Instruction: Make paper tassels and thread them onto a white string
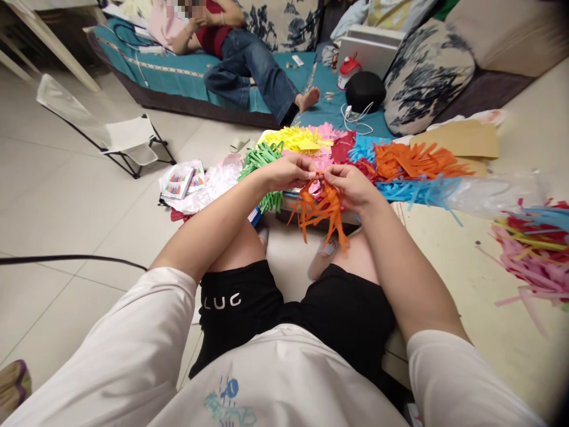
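My left hand and my right hand meet above my knees, both pinched on a bunch of orange paper strips that hangs down between them. Just beyond my hands lie heaps of cut paper fringe: green, yellow, pink, red, blue and orange.
A pale table at my right carries a pile of mixed pink, red and blue strips. Another person lies on a teal sofa at the back. A folding chair, booklets and a black cable are on the tiled floor.
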### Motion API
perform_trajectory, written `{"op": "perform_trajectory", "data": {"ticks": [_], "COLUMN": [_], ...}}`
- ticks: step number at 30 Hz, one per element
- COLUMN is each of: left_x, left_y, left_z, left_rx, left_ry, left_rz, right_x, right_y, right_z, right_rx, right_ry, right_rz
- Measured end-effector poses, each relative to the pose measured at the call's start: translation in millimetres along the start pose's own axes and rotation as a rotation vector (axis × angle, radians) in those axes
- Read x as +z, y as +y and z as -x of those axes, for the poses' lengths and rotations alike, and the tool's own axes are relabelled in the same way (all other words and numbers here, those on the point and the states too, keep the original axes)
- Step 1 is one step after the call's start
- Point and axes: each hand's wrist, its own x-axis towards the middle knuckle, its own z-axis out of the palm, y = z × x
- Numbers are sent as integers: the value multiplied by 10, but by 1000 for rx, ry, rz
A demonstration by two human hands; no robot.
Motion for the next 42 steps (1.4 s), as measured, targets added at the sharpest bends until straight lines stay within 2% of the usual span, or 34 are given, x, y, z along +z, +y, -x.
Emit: {"op": "perform_trajectory", "data": {"ticks": [3,5,10,18,25,30,34,42], "left_x": [39,51,82,146,157,211,221,124], "left_y": [-5,-3,4,-40,-124,-190,-244,-316], "left_z": [-4,-5,5,-16,-79,-88,-108,-190], "left_rx": [-38,-24,-20,14,78,174,246,227], "left_ry": [-42,-24,-42,19,98,182,152,143], "left_rz": [63,83,-2,15,62,-27,-37,-65], "right_x": [48,77,94,86,92,81,48,-42], "right_y": [1,-8,29,123,79,129,197,309], "right_z": [-7,-3,-28,-85,-85,-115,-141,-221], "right_rx": [-55,-78,-181,-194,-279,-251,-295,-414], "right_ry": [41,54,60,111,255,337,334,331], "right_rz": [-25,-16,116,199,263,323,385,324]}}
